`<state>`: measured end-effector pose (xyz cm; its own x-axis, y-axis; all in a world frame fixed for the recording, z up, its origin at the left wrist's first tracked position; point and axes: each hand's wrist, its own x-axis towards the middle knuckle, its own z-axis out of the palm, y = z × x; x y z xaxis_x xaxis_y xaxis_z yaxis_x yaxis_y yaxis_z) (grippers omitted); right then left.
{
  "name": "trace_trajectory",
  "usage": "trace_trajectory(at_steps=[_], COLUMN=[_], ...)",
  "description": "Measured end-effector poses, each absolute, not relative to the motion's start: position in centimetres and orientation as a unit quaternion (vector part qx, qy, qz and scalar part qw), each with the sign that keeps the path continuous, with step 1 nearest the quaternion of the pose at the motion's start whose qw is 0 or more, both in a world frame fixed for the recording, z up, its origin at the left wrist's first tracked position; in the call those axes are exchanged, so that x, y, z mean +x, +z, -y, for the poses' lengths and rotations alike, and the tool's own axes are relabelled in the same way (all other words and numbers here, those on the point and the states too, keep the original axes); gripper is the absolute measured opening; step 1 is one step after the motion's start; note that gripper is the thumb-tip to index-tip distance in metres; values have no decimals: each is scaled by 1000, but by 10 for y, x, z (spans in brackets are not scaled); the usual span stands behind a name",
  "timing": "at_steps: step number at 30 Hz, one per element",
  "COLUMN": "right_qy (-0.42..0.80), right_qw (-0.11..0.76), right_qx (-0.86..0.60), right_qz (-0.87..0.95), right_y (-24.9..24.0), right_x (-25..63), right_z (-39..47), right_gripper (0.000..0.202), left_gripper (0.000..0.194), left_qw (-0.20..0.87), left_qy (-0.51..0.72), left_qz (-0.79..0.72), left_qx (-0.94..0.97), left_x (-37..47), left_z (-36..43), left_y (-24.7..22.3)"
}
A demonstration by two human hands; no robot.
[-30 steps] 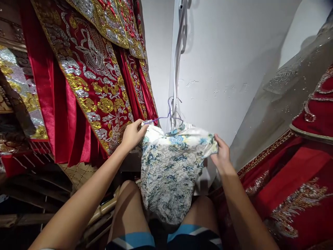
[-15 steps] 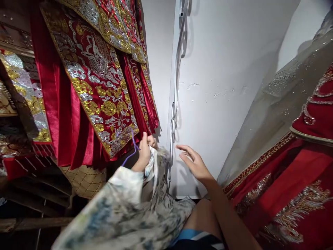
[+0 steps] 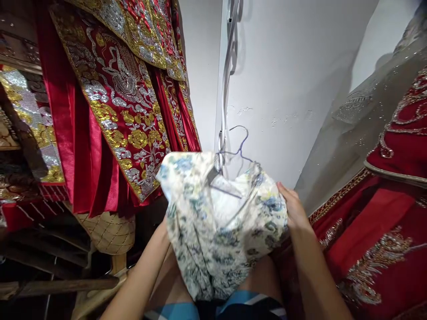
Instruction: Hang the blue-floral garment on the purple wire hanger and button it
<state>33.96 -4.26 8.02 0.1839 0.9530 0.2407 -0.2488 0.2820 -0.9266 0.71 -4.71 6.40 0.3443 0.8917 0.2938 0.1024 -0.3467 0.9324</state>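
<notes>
A white floral blouse (image 3: 200,222) with blue, green and yellow print hangs spread out in front of my legs, its V-neck facing up toward me. Inside it sits a thin purple wire hanger (image 3: 242,149), whose hook stands free above the neckline, before the wall. My right hand (image 3: 293,205) grips the blouse's right shoulder edge, thumb at the front. On the other side my left hand (image 3: 166,224) is up against the left sleeve, holding that side up; its fingers are hidden behind the cloth.
Red, gold and silver sequinned costumes (image 3: 133,115) hang at left. More red beaded garments (image 3: 363,240) and a sheer veil-like cloth (image 3: 347,111) stand at right. A white cable (image 3: 227,84) runs down the wall (image 3: 273,80). Wooden bars (image 3: 60,286) are low at left.
The blouse has turned from a bunched heap at my left hand to spread out, with its hanger upright. My right hand, empty before, now grips its right shoulder.
</notes>
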Motion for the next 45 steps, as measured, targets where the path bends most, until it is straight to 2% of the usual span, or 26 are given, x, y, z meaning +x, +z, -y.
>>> trace_trajectory(at_steps=[2, 5, 9, 11, 16, 17, 19, 22, 24, 28, 31, 33, 36, 38, 40, 43, 45], right_qy=[453, 496, 485, 413, 104, 107, 213, 405, 445, 463, 496, 513, 524, 528, 537, 561, 571], right_qw=[667, 631, 583, 610, 749, 757, 720, 555, 491, 453, 473, 506, 536, 529, 508, 467, 454], right_qx=[-382, -368, -402, -434, -507, -510, -478, -436, -442, -434, -411, -408, -419, -424, -422, -418, -419], right_qz=[451, 470, 514, 519, 415, 394, 455, 581, 605, 626, 601, 560, 512, 511, 525, 541, 541], right_y=[96, 114, 117, 108, 47, 31, 0, -28, -30, -18, -11, -8, -6, -5, -5, -5, 0], right_x=[344, 336, 327, 331, 313, 300, 266, 217, 199, 200, 207, 208, 205, 202, 201, 203, 210], right_z=[25, 4, 4, 16, 69, 81, 101, 119, 123, 125, 127, 129, 130, 131, 133, 131, 124], right_gripper=[43, 45, 44, 44, 47, 44, 28, 35, 38, 49, 47, 43, 35, 34, 36, 36, 37], left_gripper=[79, 78, 77, 75, 73, 73, 71, 67, 64, 60, 60, 65, 73, 65, 45, 8, 19], left_qw=[474, 547, 566, 583, 621, 620, 611, 586, 572, 543, 499, 377, 78, -42, -48, 62, 125], left_qy=[469, 526, 568, 570, 568, 569, 572, 582, 590, 587, 572, 598, 663, 661, 625, 573, 554], left_qz=[-374, -397, -435, -434, -419, -417, -414, -413, -408, -420, -458, -523, -580, -556, -517, -471, -456], left_qx=[645, 516, 410, 382, 341, 344, 358, 385, 398, 429, 462, 476, 467, 503, 584, 668, 685], left_x=[-2, 1, 15, 21, 39, 44, 54, 64, 64, 54, 51, 54, 67, 77, 88, 99, 101], left_z=[58, 76, 99, 109, 123, 124, 126, 129, 132, 134, 132, 131, 132, 133, 132, 125, 118], left_y=[50, 32, 12, 2, -19, -21, -23, -22, -19, -19, -29, -40, -54, -61, -63, -63, -61])
